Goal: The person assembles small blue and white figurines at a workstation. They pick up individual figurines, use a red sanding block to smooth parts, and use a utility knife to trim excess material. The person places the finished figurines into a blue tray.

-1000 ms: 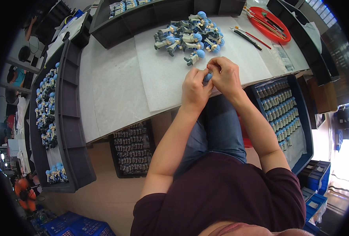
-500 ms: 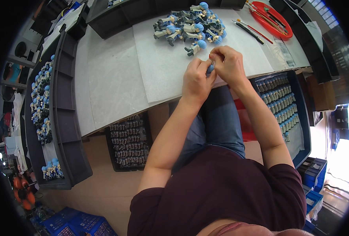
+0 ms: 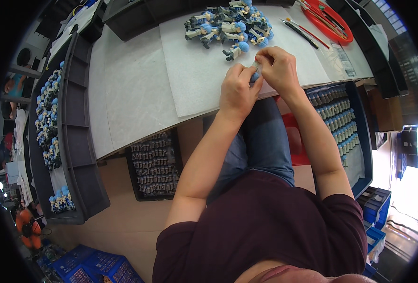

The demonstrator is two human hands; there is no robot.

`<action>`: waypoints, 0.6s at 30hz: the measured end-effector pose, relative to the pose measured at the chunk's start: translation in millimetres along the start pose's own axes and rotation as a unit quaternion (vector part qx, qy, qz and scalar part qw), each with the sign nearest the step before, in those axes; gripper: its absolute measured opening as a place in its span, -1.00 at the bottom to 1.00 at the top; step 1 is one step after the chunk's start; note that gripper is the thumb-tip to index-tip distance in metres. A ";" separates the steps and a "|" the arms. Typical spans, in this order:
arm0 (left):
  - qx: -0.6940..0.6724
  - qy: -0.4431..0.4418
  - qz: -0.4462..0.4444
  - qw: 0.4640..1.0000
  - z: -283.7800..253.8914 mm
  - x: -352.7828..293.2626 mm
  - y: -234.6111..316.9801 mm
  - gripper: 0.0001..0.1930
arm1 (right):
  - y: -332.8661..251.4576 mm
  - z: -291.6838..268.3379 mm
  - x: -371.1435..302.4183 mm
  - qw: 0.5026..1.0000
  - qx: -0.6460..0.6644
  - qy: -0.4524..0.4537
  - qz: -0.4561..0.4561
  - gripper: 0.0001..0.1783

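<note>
Close together over the near edge of the worktable, both my hands work at a small figurine [image 3: 254, 77] with a blue head. My left hand [image 3: 237, 89] is closed around it, hiding most of its body. Just above it, my right hand [image 3: 280, 70] pinches with thumb and fingertips; a tiny red spot and something pale show there, too small to make out. Beyond my hands one blue-haired figurine [image 3: 236, 51] lies on its side. Behind it is a heaped pile of similar figurines [image 3: 230, 27] on a white sheet [image 3: 190, 89].
A red oval tray [image 3: 329, 21] with brushes stands at the far right, beside loose pens [image 3: 305, 35]. A dark crate [image 3: 79, 118] of figurines is at left. Below the table are a bin [image 3: 138, 188] of small parts and a blue tray [image 3: 367, 155] of figurine rows.
My right hand has drawn slightly up and right from my left, opening a small gap at the figurine's top. My left hand keeps its grip. The whole view has shifted a little.
</note>
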State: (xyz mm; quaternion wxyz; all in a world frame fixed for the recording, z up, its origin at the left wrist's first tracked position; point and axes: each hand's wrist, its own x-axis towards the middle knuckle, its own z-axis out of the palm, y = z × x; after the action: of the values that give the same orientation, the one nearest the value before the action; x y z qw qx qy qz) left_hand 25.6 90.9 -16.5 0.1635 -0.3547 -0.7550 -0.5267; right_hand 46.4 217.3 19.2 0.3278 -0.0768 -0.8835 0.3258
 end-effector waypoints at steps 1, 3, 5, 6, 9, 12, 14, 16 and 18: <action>-0.003 -0.006 -0.005 1.000 -0.7 -0.2 -0.2 -0.78 | -0.5 1.2 0.2 1.000 -0.001 0.000 -0.008 -0.92; -0.007 -0.018 -0.016 1.000 -2.5 -1.6 -0.9 -0.79 | -3.2 3.9 -3.7 1.000 -0.004 0.001 -0.026 -0.92; 0.018 0.009 0.016 1.000 -0.4 0.1 -1.9 -0.77 | -3.2 1.8 -7.1 1.000 -0.003 -0.012 -0.016 -0.91; 0.030 0.022 0.031 0.999 0.6 0.7 -2.2 -0.75 | 2.9 0.7 0.1 1.000 0.000 -0.008 -0.005 -0.91; 0.029 0.028 0.028 0.999 1.9 0.1 -2.0 -0.75 | 7.0 -2.4 2.5 1.000 -0.021 0.010 -0.002 -0.91; 0.016 0.023 0.030 0.999 -0.1 -0.6 -1.6 -0.76 | 7.1 -5.6 -3.8 1.000 0.003 0.026 0.000 -0.91; 0.018 0.022 0.028 0.999 -1.1 -0.5 -0.4 -0.76 | 3.8 -11.5 0.6 0.997 0.051 0.056 0.033 -0.91; 0.015 0.013 0.021 1.000 -1.6 -1.3 0.0 -0.77 | -1.5 -8.2 -5.9 0.999 0.049 0.006 0.004 -0.92; 0.009 -0.004 0.010 1.000 -2.3 -2.1 0.3 -0.79 | -5.8 -2.6 -12.9 0.999 0.029 -0.026 -0.021 -0.96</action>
State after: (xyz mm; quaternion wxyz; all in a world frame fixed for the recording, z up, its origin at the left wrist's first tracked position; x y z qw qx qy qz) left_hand 27.0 88.1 -16.7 0.1693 -0.3630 -0.7569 -0.5164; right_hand 58.4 209.7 17.5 0.3139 -0.0404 -0.8831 0.3465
